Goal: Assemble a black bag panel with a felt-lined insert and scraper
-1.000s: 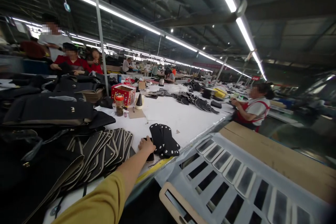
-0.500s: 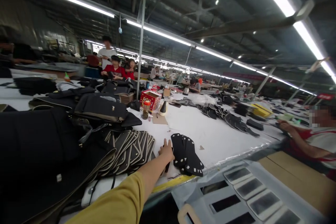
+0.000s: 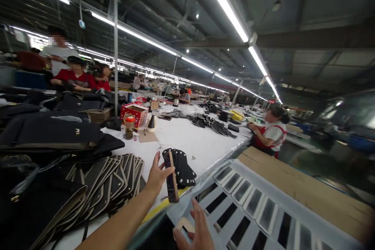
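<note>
A dark, flat phone [image 3: 171,181] with a brownish back stands on end, tilted, above the white table's near edge.

Count: hands in view 2, left hand [image 3: 156,177] and right hand [image 3: 196,232]. Phone [image 3: 170,177] 1, at 12 o'clock of right hand. Red box [image 3: 134,113] 1. Jar [image 3: 129,127] 1. Black cone [image 3: 151,122] 1.
</note>
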{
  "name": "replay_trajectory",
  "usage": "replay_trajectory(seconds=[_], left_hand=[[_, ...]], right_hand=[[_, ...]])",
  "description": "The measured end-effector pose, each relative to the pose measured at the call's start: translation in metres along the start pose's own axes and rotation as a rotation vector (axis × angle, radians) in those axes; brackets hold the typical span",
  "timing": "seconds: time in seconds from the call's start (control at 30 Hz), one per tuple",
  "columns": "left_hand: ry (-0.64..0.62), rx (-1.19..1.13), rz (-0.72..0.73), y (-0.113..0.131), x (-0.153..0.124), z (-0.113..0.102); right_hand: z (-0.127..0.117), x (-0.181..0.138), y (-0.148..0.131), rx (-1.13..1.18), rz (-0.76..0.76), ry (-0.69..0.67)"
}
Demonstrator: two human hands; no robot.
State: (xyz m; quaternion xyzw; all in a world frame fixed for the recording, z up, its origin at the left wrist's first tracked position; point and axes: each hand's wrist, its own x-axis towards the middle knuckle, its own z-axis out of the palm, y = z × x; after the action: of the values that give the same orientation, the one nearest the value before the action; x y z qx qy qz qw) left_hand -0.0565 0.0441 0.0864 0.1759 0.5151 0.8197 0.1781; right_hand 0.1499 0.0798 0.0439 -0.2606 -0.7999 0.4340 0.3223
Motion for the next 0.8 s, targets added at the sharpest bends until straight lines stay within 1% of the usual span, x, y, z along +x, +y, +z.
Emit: replay_trajectory(seconds=[0.07,0.1,0.13,0.2,0.27,0.3,0.33,0.37,0.47,0.53,0.67,0.8], left_hand=[[-0.037,0.002,-0.001,0.002,-0.027,0.011],[-0.064,0.021,-0.003,0.001,-0.039,0.016],[-0.097,0.047,-0.009,-0.001,-0.049,0.020],[-0.167,0.100,-0.016,-0.008,-0.067,0.025],[-0.219,0.102,-0.017,-0.014,-0.078,0.027],[-0.239,0.067,-0.032,-0.016,-0.083,0.026],[-0.259,0.010,-0.075,-0.017,-0.086,0.026],[-0.282,-0.061,-0.149,-0.018,-0.089,0.025],[-0.351,-0.271,-0.429,-0.023,-0.099,0.020],[-0.376,-0.355,-0.539,-0.028,-0.107,0.018],[-0.406,-0.365,-0.587,-0.037,-0.121,0.016],[-0.387,-0.370,-0.623,-0.038,-0.128,0.015]], right_hand=[[0.017,0.010,-0.010,0.025,0.019,-0.022],[0.021,0.013,-0.014,0.037,0.004,-0.055],[0.022,0.015,-0.017,0.052,-0.017,-0.058],[0.017,0.012,-0.019,0.113,-0.006,-0.048],[0.007,0.004,-0.016,0.218,0.101,-0.039],[0.002,-0.002,-0.014,0.286,0.166,-0.047],[-0.003,-0.008,-0.012,0.357,0.217,-0.062],[-0.007,-0.015,-0.009,0.426,0.247,-0.081],[-0.016,-0.032,-0.003,0.587,0.257,-0.120],[-0.018,-0.041,0.000,0.636,0.263,-0.133],[-0.017,-0.053,0.005,0.625,0.296,-0.121],[-0.018,-0.059,0.007,0.614,0.329,-0.105]])
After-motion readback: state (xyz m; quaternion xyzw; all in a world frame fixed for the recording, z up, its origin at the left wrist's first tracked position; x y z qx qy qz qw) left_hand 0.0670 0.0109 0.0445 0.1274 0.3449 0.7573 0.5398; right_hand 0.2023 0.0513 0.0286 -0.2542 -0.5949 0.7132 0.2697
